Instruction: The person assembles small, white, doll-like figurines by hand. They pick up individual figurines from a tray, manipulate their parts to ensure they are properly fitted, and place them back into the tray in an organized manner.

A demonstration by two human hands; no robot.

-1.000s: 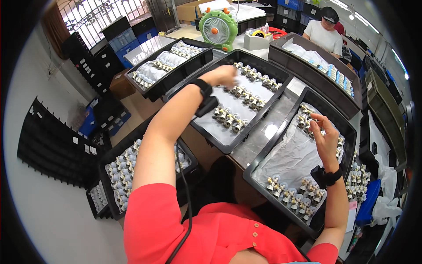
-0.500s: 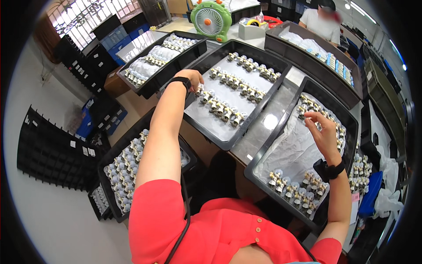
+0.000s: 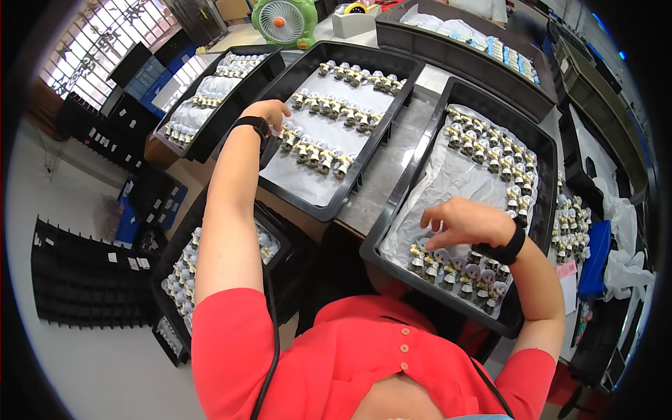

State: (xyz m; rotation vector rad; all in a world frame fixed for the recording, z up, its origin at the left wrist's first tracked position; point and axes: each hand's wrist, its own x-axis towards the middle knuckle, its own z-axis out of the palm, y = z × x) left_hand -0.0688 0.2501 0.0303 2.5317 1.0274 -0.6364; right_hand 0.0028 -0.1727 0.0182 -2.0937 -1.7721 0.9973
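Observation:
My left hand (image 3: 269, 115) is at the left end of the nearest figurine row in the black middle tray (image 3: 323, 211). Its fingers close around a small figurine (image 3: 287, 129) with a pale round head, partly hidden by the hand. My right hand (image 3: 465, 221) hovers over the near part of the black right tray (image 3: 381, 246), palm down. Its fingers are bent and apart, with nothing visible between them. Just below its thumb stands a figurine (image 3: 419, 256) at the left end of a clustered group. White sheeting (image 3: 458, 183) lines this tray, and more figurines stand along its far and right sides.
Another black tray (image 3: 210, 143) with figurines stands at the far left. A lower tray (image 3: 183, 280) of figurines sits beneath my left arm. Behind are a green fan (image 3: 283, 24), a tape dispenser (image 3: 353, 22) and a large brown crate (image 3: 476, 61). A person (image 3: 483, 8) is beyond the crate.
My right hand has moved from the far part of the right tray to the near group of figurines. My left hand stays at the same row end. The view has shifted.

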